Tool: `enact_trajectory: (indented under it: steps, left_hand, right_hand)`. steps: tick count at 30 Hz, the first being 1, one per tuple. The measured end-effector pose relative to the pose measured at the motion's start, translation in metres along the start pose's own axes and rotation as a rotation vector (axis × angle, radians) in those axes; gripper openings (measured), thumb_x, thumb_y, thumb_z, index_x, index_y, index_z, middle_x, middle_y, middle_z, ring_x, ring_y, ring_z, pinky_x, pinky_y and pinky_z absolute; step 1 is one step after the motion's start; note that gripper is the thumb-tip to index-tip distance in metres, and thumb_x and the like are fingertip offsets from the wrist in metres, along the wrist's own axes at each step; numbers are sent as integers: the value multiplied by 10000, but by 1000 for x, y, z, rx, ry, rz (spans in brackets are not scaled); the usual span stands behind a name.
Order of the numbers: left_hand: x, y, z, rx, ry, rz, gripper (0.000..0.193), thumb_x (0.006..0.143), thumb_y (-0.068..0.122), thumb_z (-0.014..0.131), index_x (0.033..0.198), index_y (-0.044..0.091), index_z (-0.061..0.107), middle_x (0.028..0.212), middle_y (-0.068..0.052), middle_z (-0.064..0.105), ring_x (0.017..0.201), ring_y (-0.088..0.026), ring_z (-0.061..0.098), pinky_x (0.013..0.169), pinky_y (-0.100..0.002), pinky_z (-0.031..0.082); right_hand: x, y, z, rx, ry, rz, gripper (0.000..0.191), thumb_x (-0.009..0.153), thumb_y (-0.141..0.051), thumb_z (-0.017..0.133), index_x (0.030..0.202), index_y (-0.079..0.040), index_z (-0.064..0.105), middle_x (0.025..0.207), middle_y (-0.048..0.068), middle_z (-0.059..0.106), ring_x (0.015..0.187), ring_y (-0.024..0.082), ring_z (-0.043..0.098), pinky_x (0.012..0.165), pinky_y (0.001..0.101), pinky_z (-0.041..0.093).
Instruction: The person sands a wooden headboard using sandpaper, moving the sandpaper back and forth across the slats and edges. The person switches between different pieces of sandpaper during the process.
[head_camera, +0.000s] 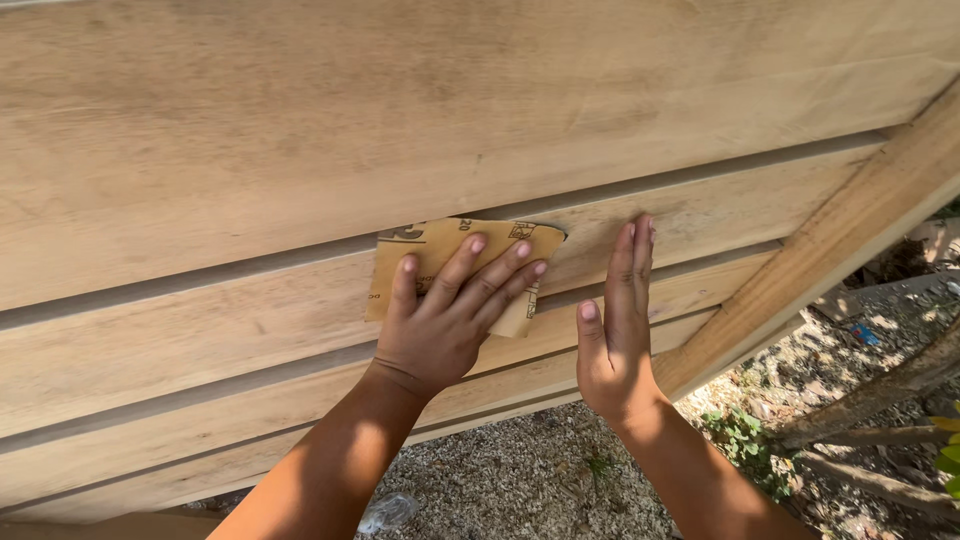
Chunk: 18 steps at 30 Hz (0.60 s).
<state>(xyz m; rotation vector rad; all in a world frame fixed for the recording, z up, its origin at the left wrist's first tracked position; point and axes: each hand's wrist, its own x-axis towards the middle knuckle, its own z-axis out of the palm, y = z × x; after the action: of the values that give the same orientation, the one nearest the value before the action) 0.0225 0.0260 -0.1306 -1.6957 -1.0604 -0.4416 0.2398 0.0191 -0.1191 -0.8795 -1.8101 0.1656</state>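
Nearest the camera: two bare forearms over gravel ground (520, 480), w/ a clear plastic scrap (388, 512) lying on it. Left hand (445, 320) is spread flat, fingers splayed, pressing a folded tan sandpaper sheet (440, 255) against the wooden panel (300, 150); the sheet sits on a stepped moulding band, top edge tucked at the groove under the wide upper board. Right hand (612, 330) is flat, fingers straight and together, holding nothing, palm resting on the same band just beside the sheet, approx. level w/ it. Beyond, at right: an angled frame rail (850, 230), then branches (880, 390) and green leaves (740, 440).
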Motion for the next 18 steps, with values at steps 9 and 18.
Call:
enact_trajectory:
  steps: [9, 18]
  left_hand:
    - [150, 116, 11, -54, -88, 315, 745, 989, 408, 405, 1686, 246, 196, 1747, 46, 125, 1577, -237, 35, 1245, -527, -16]
    - [249, 196, 16, -33, -81, 466, 755, 969, 487, 385, 1648, 189, 246, 1726, 8, 158, 1555, -307, -24, 1212, -536, -67]
  right_hand:
    - [-17, 71, -93, -92, 83, 81, 704, 1163, -393, 258, 1640, 81, 51, 1741, 316, -18, 1661, 433, -3, 1352, 500, 85]
    - [-29, 127, -155, -143, 71, 158, 658, 1167, -323, 254, 1633, 102, 66, 1734, 321, 8, 1650, 431, 8, 1353, 482, 76]
